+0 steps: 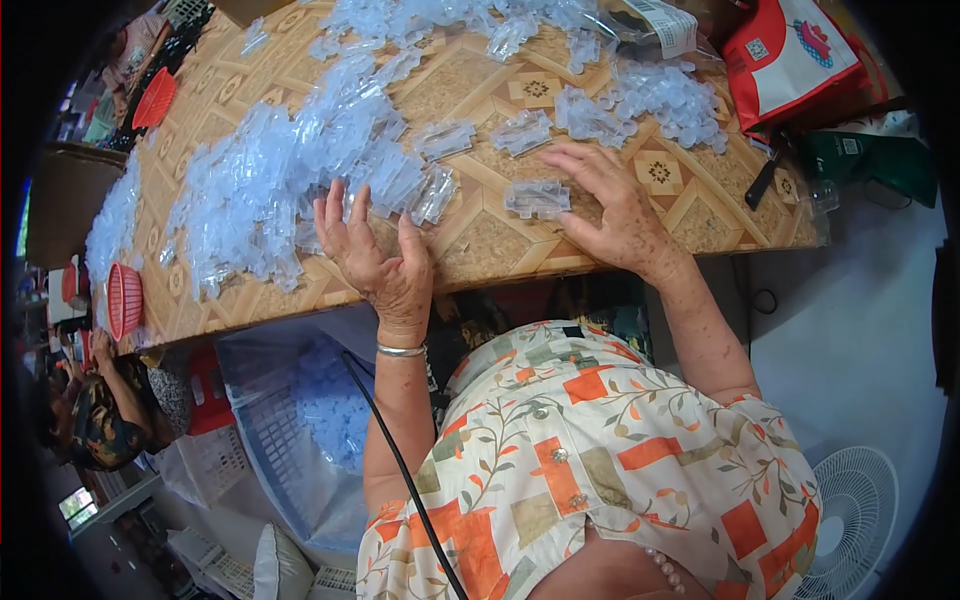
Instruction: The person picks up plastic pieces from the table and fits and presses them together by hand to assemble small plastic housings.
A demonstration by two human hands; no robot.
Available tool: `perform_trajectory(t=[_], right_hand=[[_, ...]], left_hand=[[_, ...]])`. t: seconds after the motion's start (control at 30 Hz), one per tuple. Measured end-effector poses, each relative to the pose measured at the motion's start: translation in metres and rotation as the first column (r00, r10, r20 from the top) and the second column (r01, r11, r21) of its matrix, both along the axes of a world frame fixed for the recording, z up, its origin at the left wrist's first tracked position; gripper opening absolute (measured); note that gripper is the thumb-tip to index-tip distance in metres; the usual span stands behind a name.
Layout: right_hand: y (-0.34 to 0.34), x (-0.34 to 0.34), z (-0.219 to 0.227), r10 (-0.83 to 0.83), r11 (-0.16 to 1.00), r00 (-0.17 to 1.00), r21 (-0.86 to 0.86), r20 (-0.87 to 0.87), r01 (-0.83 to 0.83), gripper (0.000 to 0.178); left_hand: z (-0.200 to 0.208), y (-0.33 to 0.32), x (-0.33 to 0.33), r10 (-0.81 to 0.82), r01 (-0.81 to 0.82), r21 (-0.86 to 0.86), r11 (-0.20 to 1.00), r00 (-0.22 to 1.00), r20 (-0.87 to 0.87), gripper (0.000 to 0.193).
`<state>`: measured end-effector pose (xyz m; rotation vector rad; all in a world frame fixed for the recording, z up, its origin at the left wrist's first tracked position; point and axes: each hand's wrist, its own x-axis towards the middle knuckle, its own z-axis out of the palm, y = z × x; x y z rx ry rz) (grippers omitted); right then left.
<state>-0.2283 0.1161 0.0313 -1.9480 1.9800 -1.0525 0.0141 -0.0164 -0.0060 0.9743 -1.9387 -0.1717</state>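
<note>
My left hand [375, 255] hovers at the table's near edge, fingers apart and holding nothing, beside a big heap of clear plastic pieces [300, 165]. To its right, my right hand [622, 212] has its fingers spread around a single clear plastic piece [537, 198] lying on the table; whether the fingers touch it I cannot tell. Just beyond, two similar clear pieces, one on the left [443, 139] and one on the right [521, 131], lie apart from the heap. Farther right sits a pile of small round clear parts [672, 105].
The patterned table [500, 253] carries a red and white bag [795, 62] and a black-handled tool [765, 180] at the right. A red basket [124, 302] stands at its left edge. Below are a lined blue crate [262, 400] and a white fan [850, 520]. Other people sit at the left.
</note>
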Motion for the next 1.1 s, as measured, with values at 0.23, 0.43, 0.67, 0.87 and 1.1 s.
perform_trajectory(t=[0.23, 0.43, 0.67, 0.87, 1.1], right_hand=[[0.002, 0.006, -0.012, -0.039, 0.999, 0.998, 0.013, -0.055, 0.039, 0.053], [-0.018, 0.015, -0.006, 0.054, 0.997, 0.997, -0.055, 0.046, -0.052, 0.045], [-0.080, 0.027, -0.005, -0.005, 0.981, 0.974, -0.186, 0.225, 0.048, 0.037], [-0.122, 0.037, -0.015, -0.050, 0.984, 0.995, -0.164, 0.088, 0.064, 0.037], [-0.093, 0.014, -0.006, -0.125, 0.980, 0.968, -0.180, -0.218, 0.086, 0.049]], left_hand=[[0.001, -0.001, 0.000, -0.009, 0.009, 0.002, 1.000, 1.000, 0.009, 0.050], [-0.001, -0.002, 0.001, -0.018, 0.018, 0.009, 1.000, 1.000, 0.007, 0.050], [-0.001, -0.001, 0.000, -0.030, 0.031, 0.023, 0.999, 1.000, -0.006, 0.050], [0.000, 0.000, -0.003, -0.045, 0.045, 0.013, 0.999, 0.999, -0.023, 0.048], [0.001, 0.000, 0.001, -0.025, 0.026, 0.028, 0.999, 0.999, -0.033, 0.048]])
